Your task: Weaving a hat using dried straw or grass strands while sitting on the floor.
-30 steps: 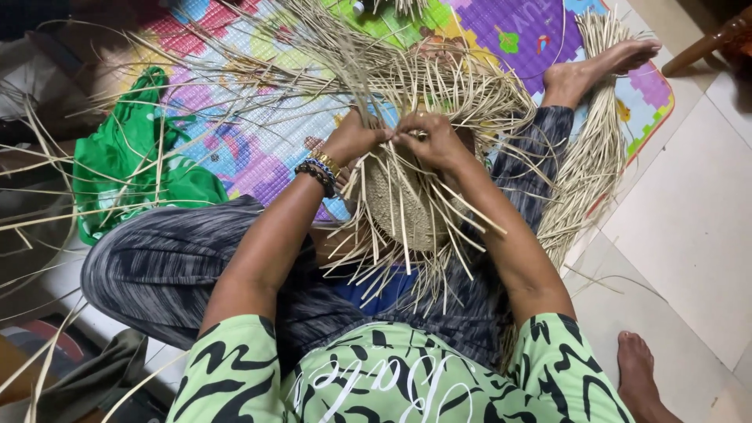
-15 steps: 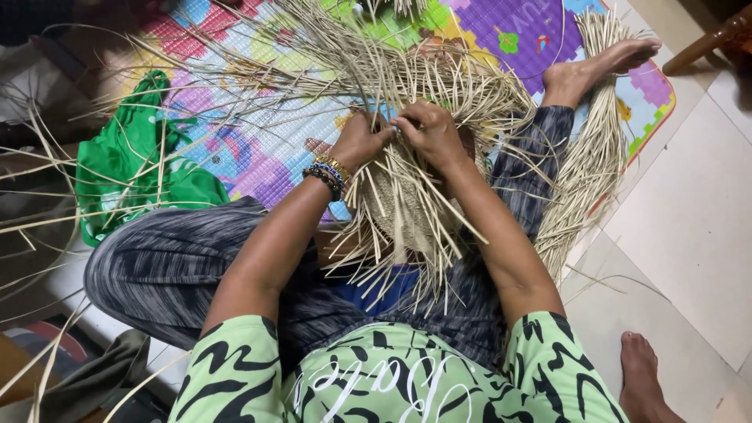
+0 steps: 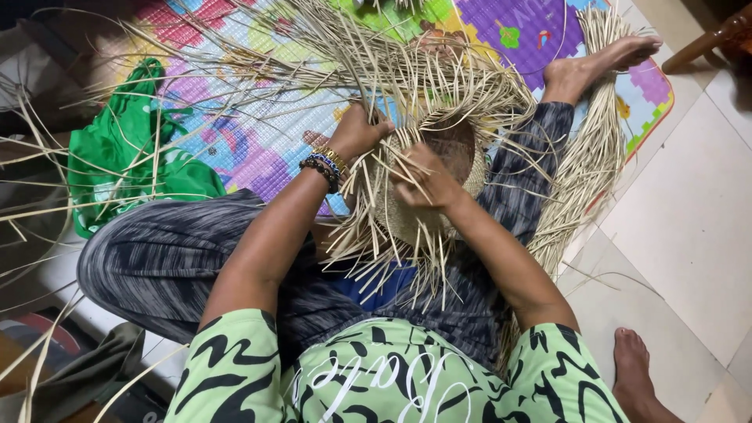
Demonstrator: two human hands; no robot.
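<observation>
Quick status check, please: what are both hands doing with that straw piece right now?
Left hand grips loose straw strands. Right hand presses the half-woven straw hat. Long strands fan all round, crowding the work.

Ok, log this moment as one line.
left hand: grips straw strands | right hand: on woven straw piece | seated on play mat

pale tiled floor [image 3: 689,227], colourful foam mat [image 3: 540,31], wooden furniture leg [image 3: 709,39].

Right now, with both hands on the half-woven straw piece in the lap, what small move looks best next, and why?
Probably fold the strand pinched by the left hand across the rim toward the right hand, which presses on the woven straw piece. Loose straw strands fan out unwoven all round its edge, so the weave seems unfinished there.
</observation>
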